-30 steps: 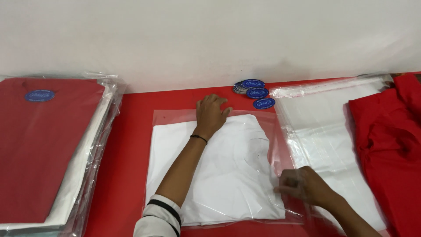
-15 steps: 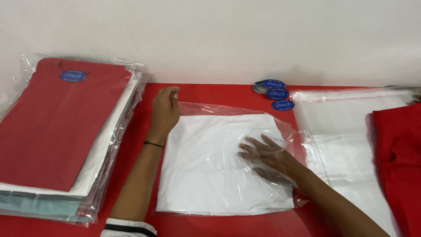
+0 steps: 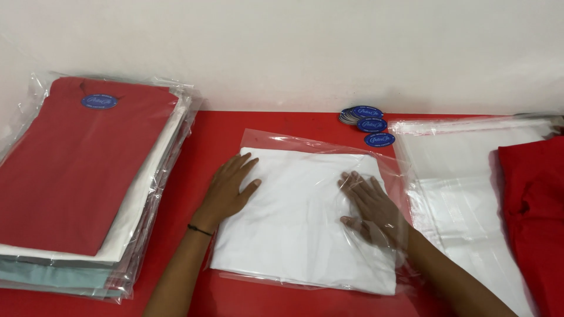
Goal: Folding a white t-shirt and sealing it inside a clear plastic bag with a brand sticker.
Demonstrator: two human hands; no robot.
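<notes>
Two hands lie flat on one folded white garment in a clear plastic bag [image 3: 299, 223]: the left hand [image 3: 229, 191] on its left edge, the right hand [image 3: 371, 205] on its right part. Left of that bag stands one stack of bagged garments [image 3: 88, 182]; three layers can be told apart, red on top, white beneath, pale green at the bottom. Behind the bag, by the wall, lie three clear blue oval labels [image 3: 367, 124], perhaps more stacked beneath. Right of the bag lies one pile of empty clear bags [image 3: 464, 176], uncountable, and one loose red garment [image 3: 534, 217].
</notes>
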